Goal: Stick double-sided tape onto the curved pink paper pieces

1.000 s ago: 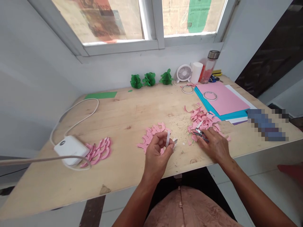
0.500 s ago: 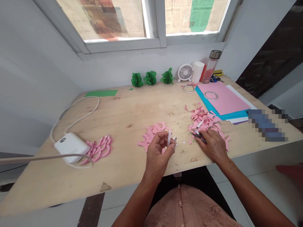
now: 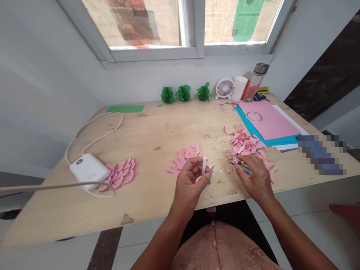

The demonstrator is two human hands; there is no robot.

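Between the thumb and fingers of my left hand (image 3: 194, 178) is a narrow white strip (image 3: 204, 165), held upright; a small grey pointed tip shows just beyond the thumb. Curved pink paper pieces (image 3: 184, 159) lie on the table behind this hand. My right hand (image 3: 255, 176) is closed on a slim grey metal tool (image 3: 244, 167), partly hidden by the fingers, so its exact kind does not show. Under and beyond the right hand is a heap of pink paper scraps (image 3: 244, 140), with a small white stick-like item (image 3: 240, 150) on top.
To the left, a white power bank (image 3: 90, 170) with a cable touches pink paper arcs (image 3: 126, 174). Green paper shapes (image 3: 183, 93), a small fan (image 3: 225, 89) and a glass bottle (image 3: 255, 82) stand along the wall. Coloured sheets (image 3: 278, 122) and tape rolls (image 3: 254, 117) lie right.
My right hand has lifted slightly from the scraps, and the tool now sits between its fingers. My left hand keeps the white strip. The view has shifted a little.
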